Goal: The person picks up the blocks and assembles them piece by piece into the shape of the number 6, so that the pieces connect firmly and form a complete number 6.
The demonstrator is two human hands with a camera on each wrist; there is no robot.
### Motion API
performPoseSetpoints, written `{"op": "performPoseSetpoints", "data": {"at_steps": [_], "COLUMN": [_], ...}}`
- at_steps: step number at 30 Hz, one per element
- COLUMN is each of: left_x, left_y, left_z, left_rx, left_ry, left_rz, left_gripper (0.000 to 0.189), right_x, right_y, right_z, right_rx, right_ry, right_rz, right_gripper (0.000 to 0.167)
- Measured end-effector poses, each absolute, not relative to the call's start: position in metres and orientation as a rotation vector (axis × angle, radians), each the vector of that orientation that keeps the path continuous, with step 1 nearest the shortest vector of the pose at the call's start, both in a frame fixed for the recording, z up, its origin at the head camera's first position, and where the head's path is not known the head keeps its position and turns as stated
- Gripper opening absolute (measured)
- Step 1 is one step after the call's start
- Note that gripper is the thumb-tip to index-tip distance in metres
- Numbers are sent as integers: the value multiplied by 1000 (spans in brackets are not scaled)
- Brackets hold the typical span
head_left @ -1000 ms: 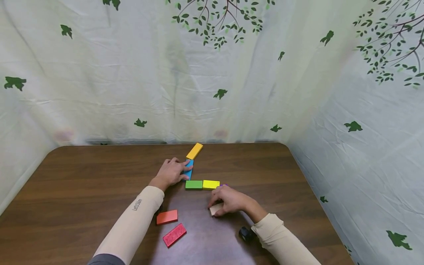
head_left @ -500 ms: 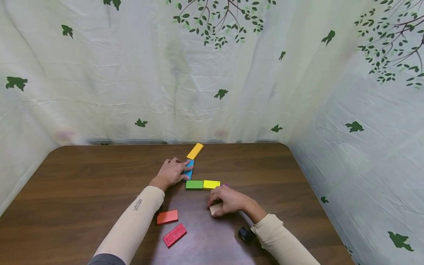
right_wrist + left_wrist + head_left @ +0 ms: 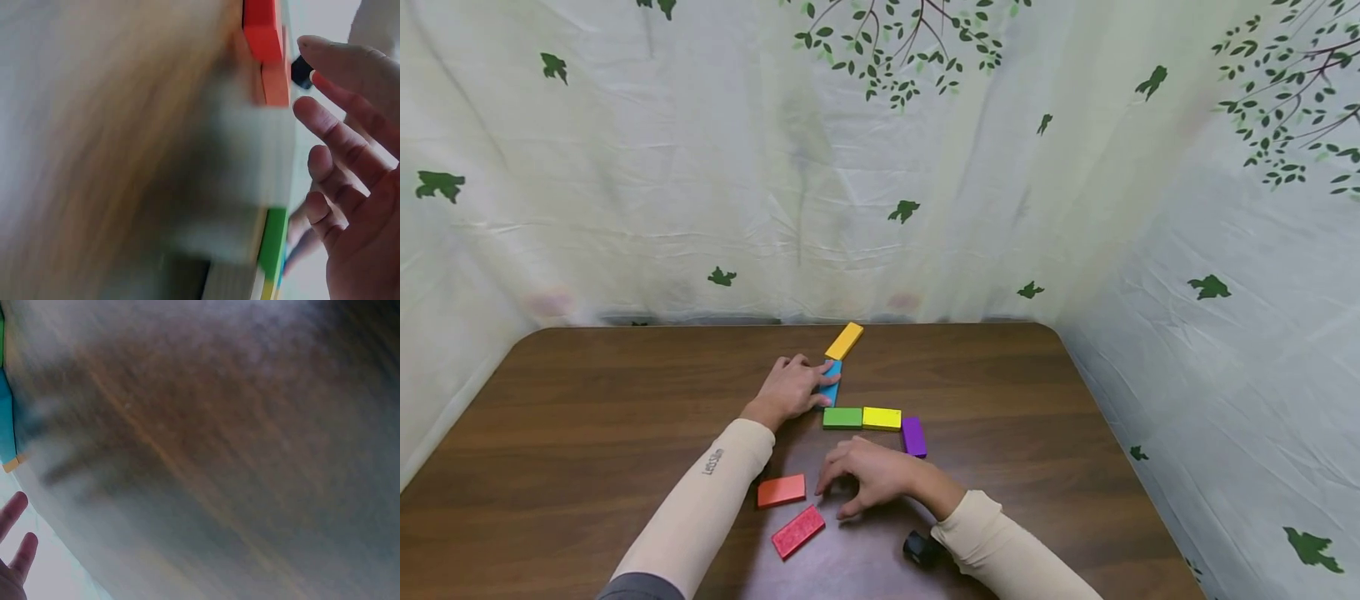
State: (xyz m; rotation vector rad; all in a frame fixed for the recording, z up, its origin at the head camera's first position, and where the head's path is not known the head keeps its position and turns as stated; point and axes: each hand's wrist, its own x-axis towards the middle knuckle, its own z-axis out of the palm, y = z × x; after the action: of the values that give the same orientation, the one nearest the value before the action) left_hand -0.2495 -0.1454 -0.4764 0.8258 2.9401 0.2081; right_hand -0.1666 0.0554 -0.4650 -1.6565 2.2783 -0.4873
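Fingers of my left hand (image 3: 786,390) lie spread over the blue block (image 3: 832,390), partly covering it. In the left wrist view two straight fingertips of the left hand (image 3: 14,569) stand out at the lower left. My right hand (image 3: 883,477) hovers low near the orange-red block (image 3: 781,491) and the red block (image 3: 798,532), fingers loosely bent. The right wrist view shows that hand (image 3: 359,169) with nothing between thumb and fingers. A pale brown block (image 3: 230,284) appears blurred at the bottom there; the head view hides it.
The blue block's near end meets the green block (image 3: 842,419), followed by the yellow block (image 3: 882,419) and the angled purple block (image 3: 913,437). An orange-yellow block (image 3: 844,342) slants away behind. A patterned curtain (image 3: 737,167) hangs beyond the table (image 3: 625,392).
My right hand has let go of the pale block and moved left towards the red blocks, uncovering the purple block. The left hand has stayed on the blue block.
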Motion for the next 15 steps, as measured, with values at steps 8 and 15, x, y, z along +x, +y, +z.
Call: {"op": "performPoseSetpoints", "data": {"at_steps": [8, 15], "left_x": [-251, -251], "left_y": [-145, -145], "left_z": [-478, -478], "left_rx": [828, 837], "left_ry": [2937, 2941], "left_rz": [199, 213], "left_gripper": [57, 56], "right_x": [-158, -155], "right_y": [29, 18], "right_z": [-463, -468], "right_rx": [-1711, -1740], "right_ry": [2192, 2140], "right_rz": [-446, -407], "right_gripper": [34, 33]}}
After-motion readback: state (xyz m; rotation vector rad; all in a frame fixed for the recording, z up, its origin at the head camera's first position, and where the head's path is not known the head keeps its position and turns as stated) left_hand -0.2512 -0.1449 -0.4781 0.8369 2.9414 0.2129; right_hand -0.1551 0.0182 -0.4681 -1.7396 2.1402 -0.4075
